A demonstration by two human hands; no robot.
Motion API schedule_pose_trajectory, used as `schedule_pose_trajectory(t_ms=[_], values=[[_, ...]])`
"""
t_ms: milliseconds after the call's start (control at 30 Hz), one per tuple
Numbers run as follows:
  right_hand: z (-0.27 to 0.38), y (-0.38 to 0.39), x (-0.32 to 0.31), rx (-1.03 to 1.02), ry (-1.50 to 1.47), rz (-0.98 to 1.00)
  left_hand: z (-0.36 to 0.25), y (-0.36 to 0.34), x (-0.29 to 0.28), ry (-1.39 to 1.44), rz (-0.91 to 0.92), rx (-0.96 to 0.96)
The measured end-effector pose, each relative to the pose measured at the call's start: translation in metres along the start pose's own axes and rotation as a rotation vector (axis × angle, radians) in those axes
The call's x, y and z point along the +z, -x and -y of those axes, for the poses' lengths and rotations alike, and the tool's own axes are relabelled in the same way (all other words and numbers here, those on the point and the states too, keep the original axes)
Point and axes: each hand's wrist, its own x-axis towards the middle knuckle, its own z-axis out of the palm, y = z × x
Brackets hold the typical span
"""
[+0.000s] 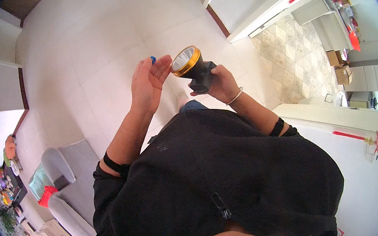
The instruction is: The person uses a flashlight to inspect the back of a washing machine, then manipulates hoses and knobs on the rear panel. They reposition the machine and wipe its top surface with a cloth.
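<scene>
A black headlamp (pixel 199 77) with a gold rim and a silvery reflector is in my right hand (pixel 224 83). My fingers and thumb close around its blocky body. Its lens side points up and left, toward my other palm. My left hand (pixel 148 84) is raised just beside the rim, palm turned up and fingers stretched out. A small blue thing (pixel 153 59) shows at its thumb and fingertips; what it is and whether it is held I cannot make out. A thin bracelet (pixel 235 96) circles my right wrist.
A grey sofa (pixel 76 160) with a red cloth (pixel 47 196) stands at the lower left, near a cluttered dark table (pixel 13 185). Pale tiled floor (pixel 89 38) spreads ahead. At the upper right a doorway opens onto a patterned floor (pixel 283 54) with cardboard boxes (pixel 343 74).
</scene>
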Motion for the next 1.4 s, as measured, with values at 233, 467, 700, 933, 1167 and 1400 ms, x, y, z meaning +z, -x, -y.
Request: schedule_pose_trajectory(t_ms=[233, 467, 700, 933, 1167, 1400], values=[[0.064, -0.222, -0.046, 0.057, -0.126, -0.437, -0.079, -0.227, -0.067, -0.083, -0.239, -0.067], [0.162, -0.416, -0.057, 0.174, -0.185, -0.573, -0.171, -0.413, -0.083, -0.177, -0.295, -0.112], [0.227, -0.605, -0.007, 0.277, -0.029, -0.471, -0.259, -0.58, -0.112, -0.381, -0.426, -0.079], [0.25, -0.836, 0.08, 0.349, 0.203, -0.226, -0.361, -0.793, -0.155, -0.435, -0.439, -0.049], [0.322, -1.002, 0.155, 0.106, 0.183, -0.282, -0.492, -0.95, -0.149, -0.696, -0.487, 0.095], [0.39, -1.19, 0.153, 0.102, 0.295, -0.43, -0.556, -1.149, -0.193, -0.602, -0.439, 0.01]])
